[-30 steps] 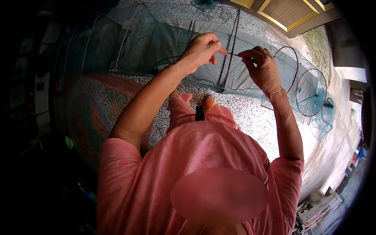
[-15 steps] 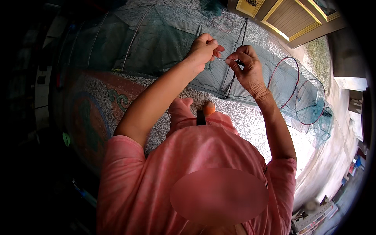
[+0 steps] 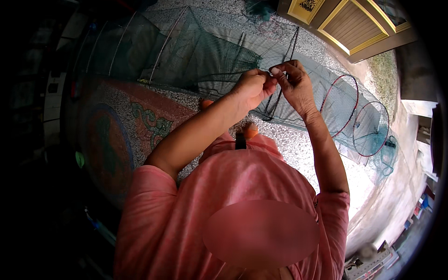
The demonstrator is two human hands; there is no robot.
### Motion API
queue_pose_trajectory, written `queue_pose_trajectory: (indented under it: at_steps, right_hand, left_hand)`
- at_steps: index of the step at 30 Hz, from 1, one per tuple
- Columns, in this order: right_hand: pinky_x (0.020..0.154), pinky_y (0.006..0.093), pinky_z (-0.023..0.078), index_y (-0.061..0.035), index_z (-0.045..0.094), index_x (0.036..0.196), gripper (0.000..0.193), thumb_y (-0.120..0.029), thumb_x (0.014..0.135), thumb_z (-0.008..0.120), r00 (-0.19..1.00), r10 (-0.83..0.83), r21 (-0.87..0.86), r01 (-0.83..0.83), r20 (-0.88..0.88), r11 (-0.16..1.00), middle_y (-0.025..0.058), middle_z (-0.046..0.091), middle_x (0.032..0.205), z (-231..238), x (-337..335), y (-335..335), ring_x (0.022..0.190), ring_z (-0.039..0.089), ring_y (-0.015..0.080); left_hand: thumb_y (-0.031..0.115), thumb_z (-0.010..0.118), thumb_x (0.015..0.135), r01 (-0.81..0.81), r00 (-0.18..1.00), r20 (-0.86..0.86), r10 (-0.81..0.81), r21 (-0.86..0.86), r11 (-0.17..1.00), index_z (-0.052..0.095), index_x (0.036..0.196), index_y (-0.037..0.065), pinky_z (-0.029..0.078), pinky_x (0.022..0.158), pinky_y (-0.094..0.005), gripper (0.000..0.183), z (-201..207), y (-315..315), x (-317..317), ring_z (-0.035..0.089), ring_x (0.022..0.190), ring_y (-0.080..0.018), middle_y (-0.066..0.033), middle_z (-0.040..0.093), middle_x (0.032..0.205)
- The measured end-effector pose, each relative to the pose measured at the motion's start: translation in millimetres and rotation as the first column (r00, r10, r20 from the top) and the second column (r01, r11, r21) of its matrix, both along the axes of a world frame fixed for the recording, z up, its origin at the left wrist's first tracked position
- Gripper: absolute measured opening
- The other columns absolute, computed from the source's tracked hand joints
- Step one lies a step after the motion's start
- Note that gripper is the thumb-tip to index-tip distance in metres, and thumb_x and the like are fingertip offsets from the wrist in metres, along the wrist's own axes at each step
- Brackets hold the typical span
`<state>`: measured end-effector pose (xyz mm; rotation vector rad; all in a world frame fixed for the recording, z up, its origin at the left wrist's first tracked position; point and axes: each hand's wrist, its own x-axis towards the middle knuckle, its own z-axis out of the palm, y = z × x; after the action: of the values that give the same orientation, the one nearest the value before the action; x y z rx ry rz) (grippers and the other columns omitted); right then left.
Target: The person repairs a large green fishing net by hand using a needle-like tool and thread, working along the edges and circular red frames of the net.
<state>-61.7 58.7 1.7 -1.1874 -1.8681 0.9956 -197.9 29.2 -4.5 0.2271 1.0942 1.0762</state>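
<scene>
My left hand (image 3: 255, 88) and my right hand (image 3: 295, 86) meet fingertip to fingertip above a long green net trap (image 3: 210, 58). Both are closed in a pinch, thumbs against forefingers. Whatever small thing they pinch is hidden by the fingers. Dark green netting is drawn up into a gathered fold just beyond my left fingers. Thin dark frame rods run through the mesh below my right hand. The trap lies stretched across the ground from left to right.
Reddish hoops (image 3: 339, 105) stand in the net at the right, with loose green cord (image 3: 386, 154) at its end. A brown door with yellow trim (image 3: 357, 28) is at the upper right. Pebbled floor (image 3: 291, 135) and a reddish patterned panel (image 3: 156, 116) lie nearer.
My left hand has moved right and a little down, closing the gap to my right hand. The thin thread between them no longer shows. Netting beyond the left hand is more gathered.
</scene>
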Motion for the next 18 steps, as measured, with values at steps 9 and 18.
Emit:
queue_pose_trajectory:
  at_steps: [9, 18]
  right_hand:
    - [0.071, 0.0334, 0.047, -0.0119, 0.065, 0.081, 0.012, -0.022, 0.075, 0.067, 0.901, 0.003, 0.331, -0.162, 0.434, 0.930, 0.0007, 0.060, 0.082, 33.6, -23.8, 2.7, 0.083, 0.054, 0.0233]
    - [0.069, 0.0277, 0.047, -0.0052, 0.060, 0.094, 0.017, -0.020, 0.085, 0.061, 0.815, 0.365, 0.319, -0.235, -0.450, 0.918, 0.0061, 0.065, 0.086, 174.8, 8.7, 32.8, 0.078, 0.062, 0.0193]
  left_hand:
    - [0.007, 0.047, 0.089, 0.119, 0.993, -0.018, -0.118, 0.065, 0.991, 0.050, 0.100, 0.008, 0.046, 0.059, -0.0236, 0.011, -8.3, 2.1, -3.7, 0.056, 0.075, -0.0128, -0.0031, 0.057, 0.088]
    - [0.014, 0.057, 0.088, 0.282, 0.836, -0.543, -0.081, 0.299, 0.912, 0.049, 0.109, 0.007, 0.045, 0.064, -0.0238, 0.024, 7.2, -8.0, 13.7, 0.051, 0.071, -0.0086, 0.0002, 0.053, 0.081]
